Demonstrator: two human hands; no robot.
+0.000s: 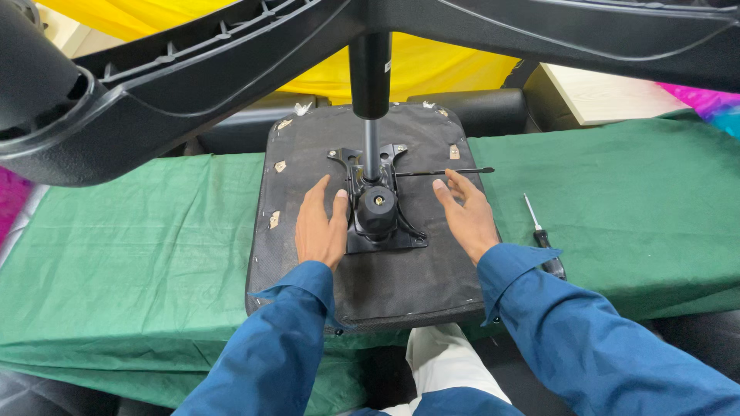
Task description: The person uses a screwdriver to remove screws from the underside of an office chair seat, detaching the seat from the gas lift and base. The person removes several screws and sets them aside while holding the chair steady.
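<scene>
Black seat underside (308, 154) on green cloth (139, 231); left hand (320, 227) at 9 o'clock, right hand (466, 216) at 3 of tilt mechanism (378, 212), both flat, open, steadying; screwdriver (543, 239) near right.

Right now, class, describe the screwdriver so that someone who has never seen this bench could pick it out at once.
Start at the green cloth over the bench, then look just right of the upturned black seat pad. The screwdriver lies there alone, beyond the right hand. Its thin silvery shaft and dark handle set it apart from the black lever on the seat mechanism.
</scene>
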